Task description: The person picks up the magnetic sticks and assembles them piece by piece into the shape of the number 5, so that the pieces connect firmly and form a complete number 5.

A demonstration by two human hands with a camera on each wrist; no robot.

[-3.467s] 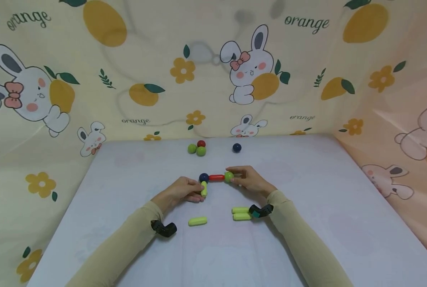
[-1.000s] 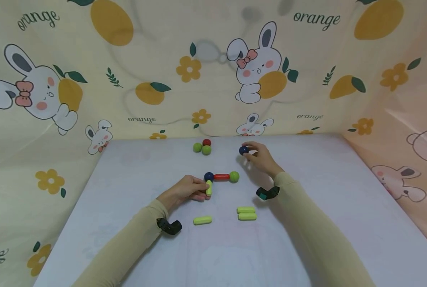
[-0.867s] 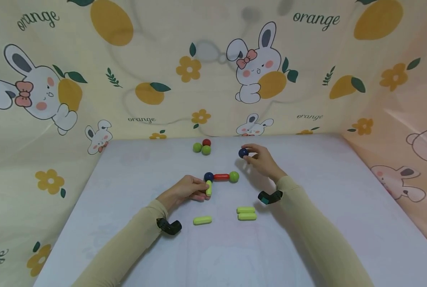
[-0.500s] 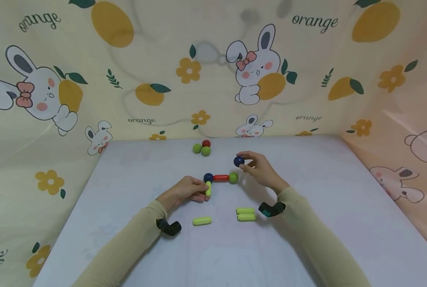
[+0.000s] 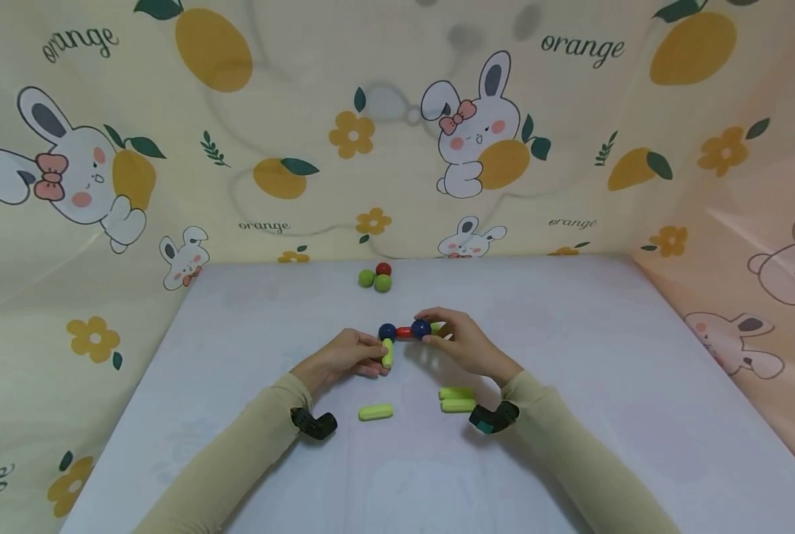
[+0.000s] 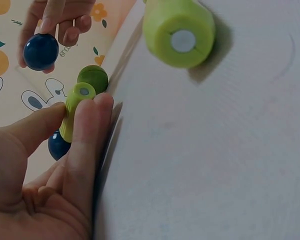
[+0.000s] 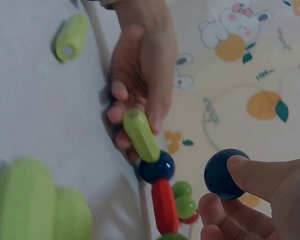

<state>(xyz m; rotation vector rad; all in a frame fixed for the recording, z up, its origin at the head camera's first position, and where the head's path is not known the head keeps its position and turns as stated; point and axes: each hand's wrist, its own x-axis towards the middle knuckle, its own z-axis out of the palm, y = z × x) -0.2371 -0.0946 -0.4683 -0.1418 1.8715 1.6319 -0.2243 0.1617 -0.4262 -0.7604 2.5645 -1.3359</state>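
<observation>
My left hand (image 5: 347, 354) pinches a yellow-green magnetic rod (image 5: 387, 356) between thumb and fingers. A navy ball (image 5: 387, 332) sits at the rod's far end, and a red rod (image 5: 404, 333) runs rightward from that ball. A green ball (image 5: 436, 327) at the red rod's right end is mostly hidden behind my right hand (image 5: 471, 347). Between its thumb and fingers, my right hand pinches another navy ball (image 5: 420, 329). In the right wrist view this held ball (image 7: 222, 173) is apart from the joined pieces; the left wrist view shows the rod's pale end (image 6: 84, 91).
Two green balls (image 5: 366, 278) and a red ball (image 5: 383, 269) cluster toward the back of the white table (image 5: 251, 297). A loose yellow-green rod (image 5: 375, 411) lies in front of the left hand. Two more rods (image 5: 457, 406) lie side by side near the right wrist.
My right hand has let go of the green ball, picked up the navy ball from the back and brought it forward and left over the red rod. The left hand keeps its pinch.
</observation>
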